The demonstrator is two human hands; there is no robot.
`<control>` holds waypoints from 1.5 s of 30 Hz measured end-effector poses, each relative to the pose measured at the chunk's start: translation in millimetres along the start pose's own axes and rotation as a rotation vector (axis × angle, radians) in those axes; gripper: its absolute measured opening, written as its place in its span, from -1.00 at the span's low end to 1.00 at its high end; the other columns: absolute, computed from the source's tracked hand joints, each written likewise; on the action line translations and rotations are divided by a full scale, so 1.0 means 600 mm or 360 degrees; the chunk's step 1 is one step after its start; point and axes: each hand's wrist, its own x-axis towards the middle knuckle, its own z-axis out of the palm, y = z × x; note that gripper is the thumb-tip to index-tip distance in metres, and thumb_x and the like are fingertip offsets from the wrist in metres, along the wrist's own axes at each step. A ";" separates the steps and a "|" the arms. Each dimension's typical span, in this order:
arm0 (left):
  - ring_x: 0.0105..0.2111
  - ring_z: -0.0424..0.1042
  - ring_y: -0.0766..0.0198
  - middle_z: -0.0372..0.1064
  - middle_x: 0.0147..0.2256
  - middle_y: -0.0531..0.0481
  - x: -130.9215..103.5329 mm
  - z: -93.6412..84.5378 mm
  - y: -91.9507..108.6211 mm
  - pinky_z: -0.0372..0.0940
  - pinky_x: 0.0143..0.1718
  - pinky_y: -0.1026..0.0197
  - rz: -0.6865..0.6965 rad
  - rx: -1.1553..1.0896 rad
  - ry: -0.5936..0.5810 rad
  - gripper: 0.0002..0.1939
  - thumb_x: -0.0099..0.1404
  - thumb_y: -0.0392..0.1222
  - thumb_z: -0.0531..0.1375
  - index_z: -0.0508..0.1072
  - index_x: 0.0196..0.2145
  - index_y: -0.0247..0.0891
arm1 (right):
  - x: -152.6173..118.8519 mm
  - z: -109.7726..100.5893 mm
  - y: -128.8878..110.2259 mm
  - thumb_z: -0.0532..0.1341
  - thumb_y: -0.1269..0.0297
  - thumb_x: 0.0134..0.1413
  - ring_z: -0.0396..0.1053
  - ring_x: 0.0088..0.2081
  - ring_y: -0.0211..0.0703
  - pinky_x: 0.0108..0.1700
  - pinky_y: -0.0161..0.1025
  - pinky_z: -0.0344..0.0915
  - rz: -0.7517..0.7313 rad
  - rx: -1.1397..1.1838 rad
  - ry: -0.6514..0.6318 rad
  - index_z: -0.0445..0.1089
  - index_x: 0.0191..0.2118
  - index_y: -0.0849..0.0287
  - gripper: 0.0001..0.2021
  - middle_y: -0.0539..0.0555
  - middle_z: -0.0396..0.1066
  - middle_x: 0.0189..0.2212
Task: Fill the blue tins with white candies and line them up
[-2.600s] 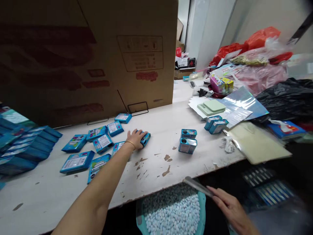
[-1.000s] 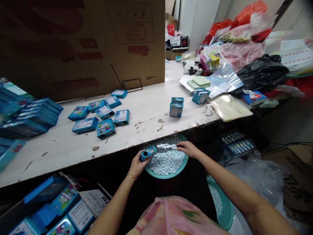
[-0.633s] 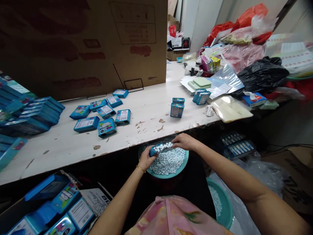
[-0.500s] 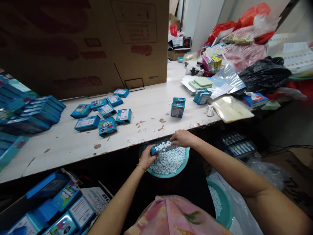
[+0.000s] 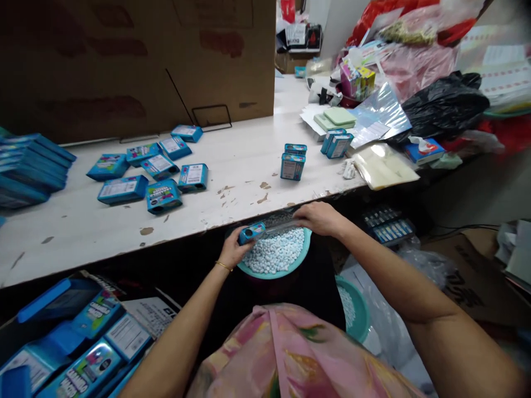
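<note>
Over a turquoise basin (image 5: 279, 275) on my lap, my left hand (image 5: 230, 251) grips a small blue candy box (image 5: 251, 232) that shows a dark hole in its top. My right hand (image 5: 318, 218) is closed on the near end of a clear plastic scoop (image 5: 279, 227), which looks free of candies and whose far end is close to the box. Small pale candies (image 5: 276, 253) fill the basin beneath both hands. On the table ahead, two blue boxes (image 5: 292, 167) stand upright, one behind the other. Whether candies are inside the held box, I cannot tell.
Several blue boxes (image 5: 163, 196) lie on the worn white table (image 5: 232, 193), with more stacked at left. A large carton (image 5: 136, 66) stands behind them. At lower left is an open carton of boxes (image 5: 78, 376). A second basin (image 5: 360, 309) sits low at right.
The candies heaped on the scoop between my hands are gone from it. The box in my left hand has turned so its holed top shows. The head view has shifted slightly.
</note>
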 end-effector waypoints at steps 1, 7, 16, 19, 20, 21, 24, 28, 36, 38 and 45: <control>-0.23 0.31 0.20 0.34 -0.26 -0.06 -0.003 -0.004 -0.001 0.17 -0.10 0.10 -0.0035 -0.0033 0.0020 -0.47 -0.13 -0.12 0.25 0.30 -0.16 -0.33 | -0.021 0.030 0.016 0.11 0.20 -0.01 0.31 -0.20 -0.17 -0.21 -0.31 0.17 0.0006 0.0129 0.0053 0.36 -0.20 0.07 -0.77 0.03 0.40 -0.23; -0.31 0.33 0.24 0.36 -0.32 -0.04 -0.027 -0.022 0.007 0.21 -0.16 0.11 -0.0135 -0.0104 0.0130 -0.46 -0.14 -0.06 0.27 0.32 -0.19 -0.35 | -0.099 0.267 0.012 0.01 0.37 0.08 0.29 -0.28 -0.29 -0.25 -0.39 0.12 -0.0090 0.0528 0.0245 0.35 -0.27 0.16 -0.82 0.03 0.39 -0.34; -0.32 0.35 0.23 0.38 -0.31 -0.04 -0.053 -0.045 0.021 0.25 -0.18 0.14 -0.0180 -0.0008 0.0309 -0.49 -0.14 -0.06 0.27 0.35 -0.20 -0.34 | 0.002 0.322 -0.004 -0.07 0.49 0.05 0.22 -0.38 -0.23 -0.35 -0.33 0.03 0.0133 -0.0048 0.0393 0.35 -0.33 0.20 -0.75 0.08 0.35 -0.43; -0.32 0.36 0.24 0.38 -0.30 -0.03 -0.059 -0.052 0.014 0.25 -0.17 0.13 -0.0193 -0.0065 0.0273 -0.49 -0.14 -0.07 0.27 0.34 -0.20 -0.32 | -0.002 0.290 0.022 -0.07 0.45 0.07 0.24 -0.34 -0.25 -0.35 -0.35 0.04 0.0282 0.0063 0.0446 0.34 -0.27 0.15 -0.74 0.05 0.36 -0.38; -0.32 0.36 0.24 0.38 -0.31 -0.03 -0.059 -0.053 0.013 0.25 -0.17 0.12 -0.0205 -0.0088 0.0251 -0.49 -0.14 -0.07 0.28 0.34 -0.21 -0.32 | -0.008 0.275 0.032 -0.06 0.42 0.08 0.25 -0.32 -0.25 -0.35 -0.36 0.05 0.0299 0.0100 0.0448 0.34 -0.25 0.13 -0.75 0.03 0.36 -0.35; -0.32 0.36 0.23 0.38 -0.31 -0.02 -0.059 -0.053 0.011 0.25 -0.16 0.12 -0.0223 -0.0114 0.0227 -0.50 -0.15 -0.08 0.28 0.34 -0.22 -0.32 | -0.015 0.259 0.042 -0.06 0.39 0.09 0.26 -0.31 -0.25 -0.36 -0.36 0.05 0.0310 0.0126 0.0432 0.34 -0.24 0.11 -0.75 0.02 0.37 -0.33; -0.31 0.37 0.21 0.39 -0.31 -0.03 -0.052 -0.046 0.002 0.26 -0.17 0.09 -0.0339 -0.0327 0.0180 -0.50 -0.18 -0.09 0.30 0.34 -0.25 -0.32 | -0.036 0.213 0.072 -0.06 0.34 0.09 0.28 -0.32 -0.20 -0.39 -0.33 0.04 0.0437 0.0103 0.0320 0.35 -0.24 0.08 -0.75 0.03 0.37 -0.29; -0.33 0.39 0.20 0.41 -0.32 -0.03 -0.040 -0.014 -0.016 0.28 -0.20 0.05 -0.0613 -0.0815 0.0123 -0.50 -0.20 -0.15 0.32 0.32 -0.26 -0.29 | -0.026 0.207 0.069 -0.05 0.40 0.03 0.31 -0.32 -0.11 -0.37 -0.27 0.07 0.0668 0.0152 0.0086 0.37 -0.28 0.12 -0.74 0.11 0.38 -0.30; -0.36 0.41 0.22 0.41 -0.35 -0.02 -0.028 0.060 -0.002 0.27 -0.20 0.02 -0.0846 -0.1124 -0.0003 -0.54 -0.19 -0.17 0.32 0.33 -0.29 -0.29 | 0.077 0.296 -0.019 0.01 0.25 0.04 0.33 -0.27 -0.19 -0.36 -0.33 0.13 0.0783 0.0579 0.0094 0.37 -0.23 0.01 -0.77 0.00 0.42 -0.29; -0.33 0.40 0.20 0.41 -0.33 -0.05 -0.030 0.049 0.006 0.26 -0.18 0.02 -0.0775 -0.1109 -0.0023 -0.54 -0.18 -0.16 0.31 0.33 -0.27 -0.30 | 0.078 0.297 -0.010 0.04 0.26 0.02 0.33 -0.28 -0.23 -0.36 -0.36 0.14 0.0769 0.0699 0.0108 0.39 -0.25 0.03 -0.79 -0.02 0.43 -0.31; -0.28 0.37 0.20 0.38 -0.28 -0.05 -0.045 -0.037 -0.007 0.24 -0.15 0.06 -0.0371 -0.0454 0.0092 -0.51 -0.15 -0.11 0.29 0.31 -0.23 -0.31 | 0.045 0.242 0.034 0.09 0.32 -0.05 0.31 -0.39 -0.28 -0.40 -0.40 0.14 0.0547 0.0960 0.0243 0.42 -0.34 0.13 -0.82 -0.04 0.42 -0.46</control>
